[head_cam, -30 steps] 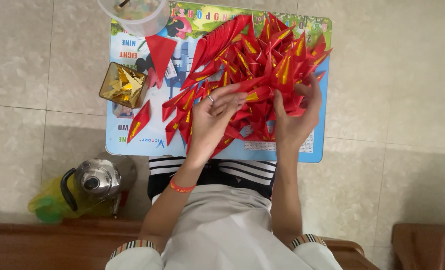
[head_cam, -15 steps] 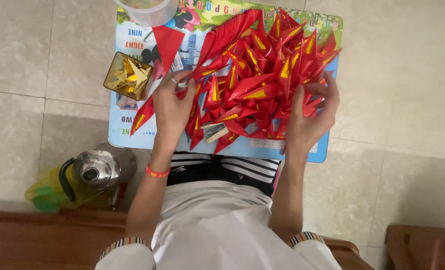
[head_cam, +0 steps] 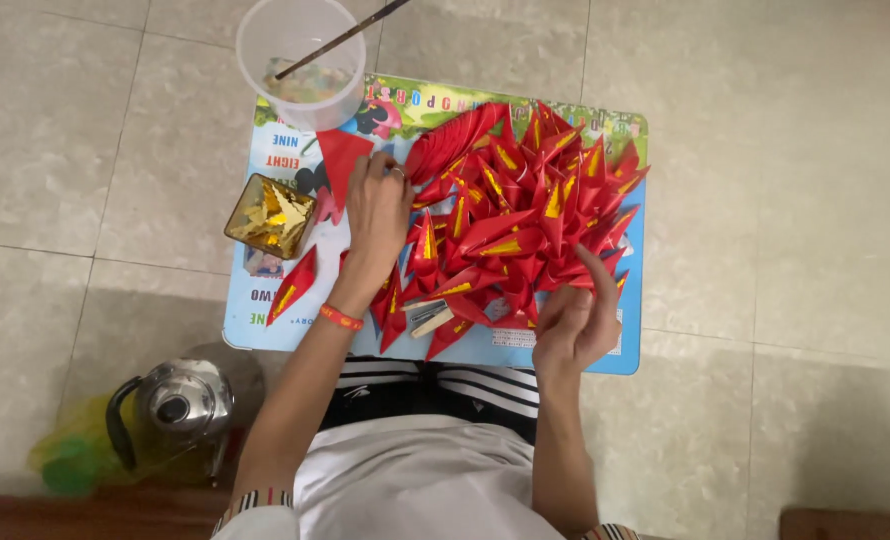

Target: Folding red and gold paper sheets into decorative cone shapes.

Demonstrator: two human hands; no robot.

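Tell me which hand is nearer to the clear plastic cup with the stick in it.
Left. The left hand lies on the mat just below the clear plastic cup, by a flat red paper piece. The right hand is far off, at the pile's lower right edge.

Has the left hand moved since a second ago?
Yes. The left hand has shifted off the red paper pile toward the gold box.
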